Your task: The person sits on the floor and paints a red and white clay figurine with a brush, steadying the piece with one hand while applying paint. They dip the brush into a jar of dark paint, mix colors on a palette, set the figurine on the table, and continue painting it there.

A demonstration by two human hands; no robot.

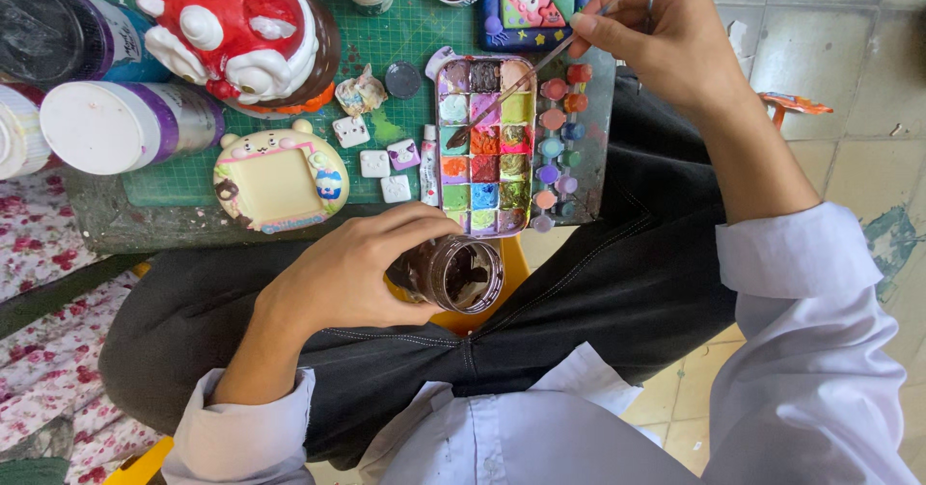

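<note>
Left hand (352, 273) is wrapped around a small open jar (461, 274) of dark brown paint, held over the lap just below the counter (106, 220) edge. Right hand (666, 46) pinches a thin brush (511, 90), tip dipped in the paint palette (485, 143) on the counter's edge. A row of tiny paint pots (559, 143) sits just beside the palette. Further left on the green mat (386, 32): little white tiles (374, 163), a cream frame-shaped figure (280, 181), a big red-and-white figure (231, 27), plus big paint bottles (121, 123).

A green cutting mat (405, 32) carries a paint palette (485, 146), paint jars (121, 126) and a red figurine (236, 27).
</note>
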